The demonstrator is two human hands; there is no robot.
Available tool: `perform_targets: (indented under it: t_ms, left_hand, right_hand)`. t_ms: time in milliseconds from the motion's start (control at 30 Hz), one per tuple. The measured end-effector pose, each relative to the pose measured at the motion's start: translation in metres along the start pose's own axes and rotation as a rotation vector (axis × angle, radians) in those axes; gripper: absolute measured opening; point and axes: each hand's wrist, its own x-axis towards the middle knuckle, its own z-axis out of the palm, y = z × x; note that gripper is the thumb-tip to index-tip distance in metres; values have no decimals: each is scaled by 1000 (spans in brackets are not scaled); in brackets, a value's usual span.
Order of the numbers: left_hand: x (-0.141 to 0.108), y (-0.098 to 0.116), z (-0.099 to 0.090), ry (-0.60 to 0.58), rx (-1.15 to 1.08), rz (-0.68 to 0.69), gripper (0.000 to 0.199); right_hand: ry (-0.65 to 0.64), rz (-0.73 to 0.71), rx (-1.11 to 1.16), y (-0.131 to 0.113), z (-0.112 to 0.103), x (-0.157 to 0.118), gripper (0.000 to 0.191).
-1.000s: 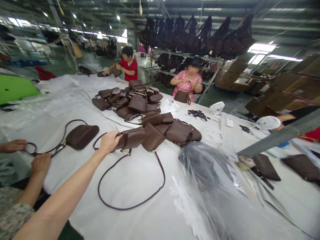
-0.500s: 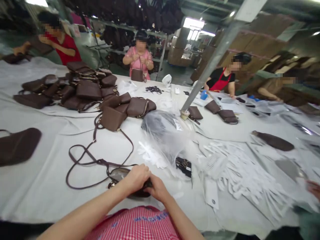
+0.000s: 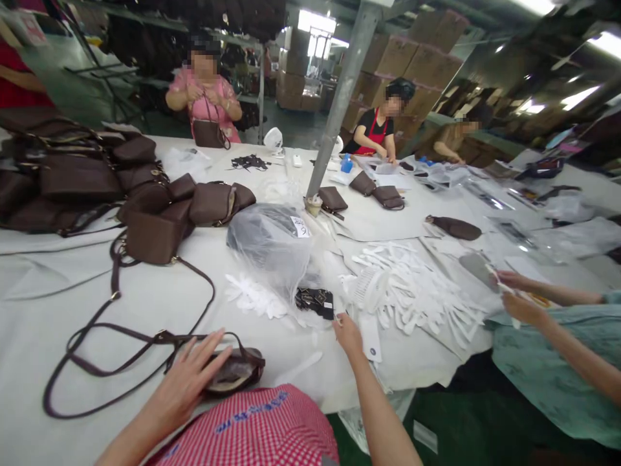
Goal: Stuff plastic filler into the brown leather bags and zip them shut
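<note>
My left hand (image 3: pixel 191 375) lies with fingers spread on a small dark brown handbag (image 3: pixel 255 364) at the table's front edge. The bag's mouth gapes and shows a pale lining. Its long brown strap (image 3: pixel 92 369) loops out over the table to the left. My right hand (image 3: pixel 348 333) is off the bag, fingertips pinched together at the corner of some black printed cards (image 3: pixel 315 302). What the fingertips hold, if anything, is too small to make out. Those cards stick out of a clear plastic bag (image 3: pixel 272 243) with dark contents. A white tag (image 3: pixel 372 340) lies just right of that hand.
Brown handbags (image 3: pixel 80 175) are heaped at left, one (image 3: pixel 158 236) nearer me. White strips (image 3: pixel 417 291) spread at right. A metal post (image 3: pixel 342 103) rises mid-table. A co-worker's hands (image 3: pixel 524 301) are close on the right; other people work across the table.
Both hands were together on the handbag. My right hand has let go and reached right to the black cards; my left has opened flat on the bag. The view has turned right.
</note>
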Motion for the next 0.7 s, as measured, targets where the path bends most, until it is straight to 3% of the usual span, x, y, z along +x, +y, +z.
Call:
perform_targets:
  t_ms: [133, 267, 400, 533, 600, 700]
  left_hand:
    - [-41, -30, 12, 181, 88, -190, 79]
    - [-46, -27, 13, 252, 54, -239, 76]
    - [-29, -12, 12, 165, -54, -208, 76]
    - [-20, -11, 12, 162, -110, -215, 76]
    - [-19, -14, 11, 181, -116, -204, 78]
    - [-23, -16, 12, 188, -122, -192, 82]
  right_hand:
    - [-73, 96, -23, 4, 15, 21, 26]
    - [-166, 49, 40, 13, 13, 30, 8]
    - [-243, -43, 213, 20, -11, 38, 19]
    - [-159, -105, 413, 6, -49, 36, 30]
    - [-129, -135, 620, -10, -68, 30, 31]
    - [-195, -98, 1069, -39, -88, 18, 33]
